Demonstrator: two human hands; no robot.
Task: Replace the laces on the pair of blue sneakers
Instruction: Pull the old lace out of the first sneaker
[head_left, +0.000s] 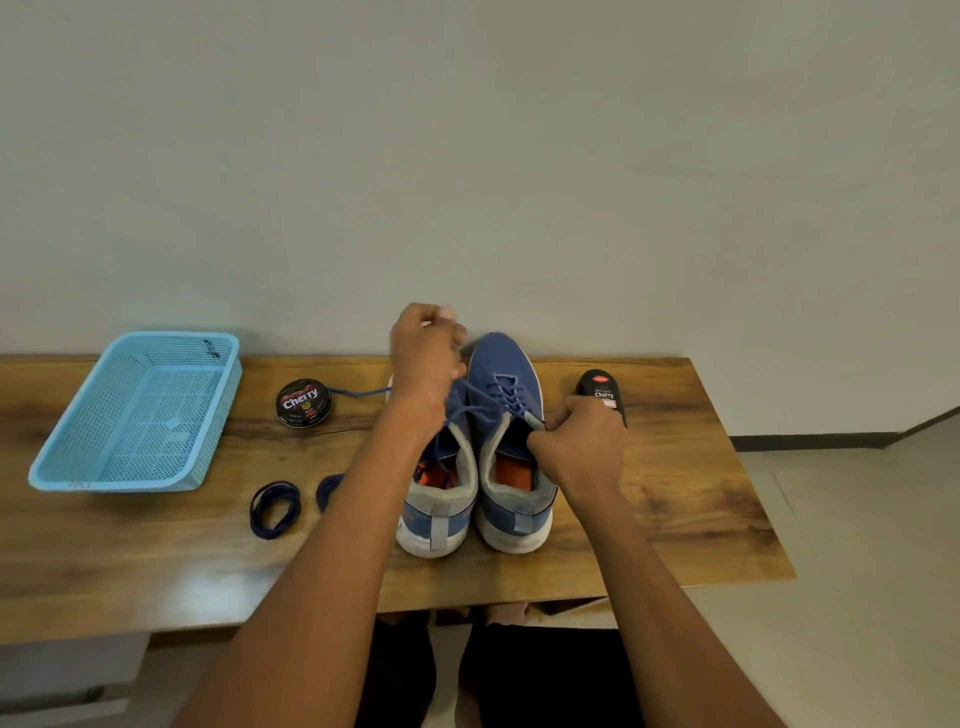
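Observation:
Two blue sneakers stand side by side on the wooden table (675, 483), heels toward me. The right sneaker (511, 452) is laced with a blue lace (506, 397). My left hand (427, 358) is raised above the left sneaker (441, 499), fingers closed on a strand of that lace, pulled taut up and to the left. My right hand (579, 441) pinches the lace at the top eyelets beside the right sneaker's tongue. Two coiled dark navy laces lie left of the shoes, one (275, 508) in full view, the other (328, 491) partly hidden by my left forearm.
An empty light blue plastic basket (137, 410) sits at the far left. A round Cherry polish tin (304, 402) stands behind the coils, with a loose blue lace end (358, 392) trailing beside it. A black Cherry polish bottle (602, 392) lies right of the shoes. The table's right edge is close.

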